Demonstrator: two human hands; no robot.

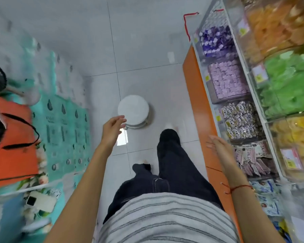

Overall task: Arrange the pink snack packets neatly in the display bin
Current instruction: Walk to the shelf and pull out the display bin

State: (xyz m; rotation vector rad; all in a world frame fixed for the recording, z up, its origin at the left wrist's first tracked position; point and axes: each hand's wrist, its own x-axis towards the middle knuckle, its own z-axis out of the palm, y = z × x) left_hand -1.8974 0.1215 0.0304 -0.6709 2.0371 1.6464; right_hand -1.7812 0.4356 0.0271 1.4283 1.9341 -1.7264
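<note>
The pink snack packets lie in a loose heap in a clear display bin on the low shelf at the right. My right hand hovers empty with straight fingers just left of that bin, over the orange shelf edge. My left hand reaches forward with relaxed, spread fingers toward a white round stool on the floor; whether it touches the stool is unclear. Neither hand holds anything.
Other clear bins along the shelf hold purple, lilac, cartoon-printed, green and yellow snacks. Stacked teal packs and an orange bag stand at the left. Grey tiled floor runs ahead between them.
</note>
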